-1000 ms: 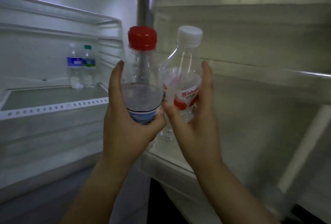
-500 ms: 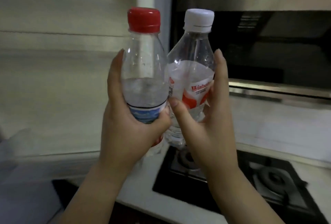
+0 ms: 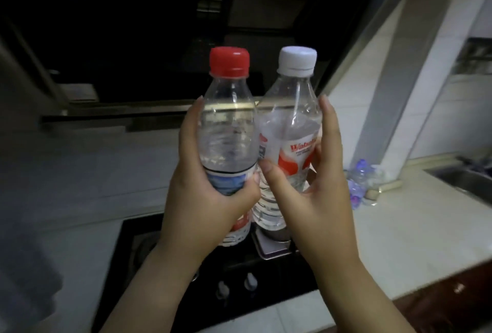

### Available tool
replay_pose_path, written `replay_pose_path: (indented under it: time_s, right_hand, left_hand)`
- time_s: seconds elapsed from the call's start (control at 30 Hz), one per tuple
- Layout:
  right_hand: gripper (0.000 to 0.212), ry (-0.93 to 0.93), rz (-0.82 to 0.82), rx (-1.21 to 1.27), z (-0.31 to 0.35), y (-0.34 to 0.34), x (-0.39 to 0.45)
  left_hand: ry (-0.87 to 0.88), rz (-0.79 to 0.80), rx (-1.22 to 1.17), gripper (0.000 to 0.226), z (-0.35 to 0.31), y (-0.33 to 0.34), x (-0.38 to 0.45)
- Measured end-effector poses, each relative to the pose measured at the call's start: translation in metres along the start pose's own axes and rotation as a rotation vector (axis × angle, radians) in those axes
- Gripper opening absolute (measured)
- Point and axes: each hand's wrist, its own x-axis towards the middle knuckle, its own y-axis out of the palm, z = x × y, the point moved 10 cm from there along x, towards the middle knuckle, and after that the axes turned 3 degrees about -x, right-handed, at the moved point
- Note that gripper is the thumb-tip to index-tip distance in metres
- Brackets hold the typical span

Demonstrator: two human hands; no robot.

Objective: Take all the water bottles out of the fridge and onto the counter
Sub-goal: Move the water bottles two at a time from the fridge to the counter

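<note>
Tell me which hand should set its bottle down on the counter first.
Right, probably. The right hand holds the white-capped bottle nearer the bare white counter to the right; the left hand holds the red-capped bottle over the black stove.

Black gas hob (image 3: 165, 260) with two knobs (image 3: 237, 286) (front edge); dark range hood (image 3: 133, 39) above; sink (image 3: 463, 179) far right.

Two hands (image 3: 207, 199) (image 3: 316, 199), two held bottles (image 3: 229, 130) (image 3: 290, 130), two stove knobs (image 3: 223, 290) (image 3: 250, 281).
</note>
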Motion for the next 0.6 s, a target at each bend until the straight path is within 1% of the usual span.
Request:
replay_pose_path:
  time_s: [0.13, 0.27, 0.43, 0.6]
  right_hand:
    - [0.091, 0.063, -0.087, -0.072, -0.046, -0.037, 0.006]
    - [0.091, 0.147, -0.165, -0.118, -0.089, -0.089, 0.005]
    - [0.091, 0.198, -0.229, -0.241, -0.126, -0.176, 0.011]
    - [0.091, 0.221, -0.224, -0.285, -0.16, -0.264, 0.018]
  left_hand:
    - [-0.058, 0.091, -0.096, 0.099, 0.036, 0.062, 0.01]
    - [-0.121, 0.178, -0.176, 0.098, 0.058, 0.133, 0.013]
    - [-0.173, 0.256, -0.268, 0.1, 0.064, 0.233, 0.015]
    - [-0.203, 0.264, -0.334, 0.099, 0.06, 0.33, 0.011]
